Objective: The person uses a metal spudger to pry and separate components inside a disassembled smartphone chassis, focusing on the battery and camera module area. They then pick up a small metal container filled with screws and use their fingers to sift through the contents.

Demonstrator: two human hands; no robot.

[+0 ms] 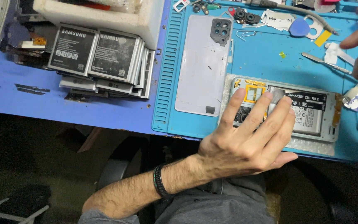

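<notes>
I read: phone-repair workshop | blue bench (5,91), repair mat (270,62) | stacked batteries (100,58) at left edge | opened phone (311,112)

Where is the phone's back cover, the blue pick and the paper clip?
Back cover (201,66): head view, middle of panel.
Blue pick (298,28): head view, its centre.
Paper clip (243,35): head view, wire loop.

Opened phone (311,114) on mat (262,62), right of detached back cover (201,66); stacked batteries (100,58) left of mat; left hand (245,137) over phone.
</notes>
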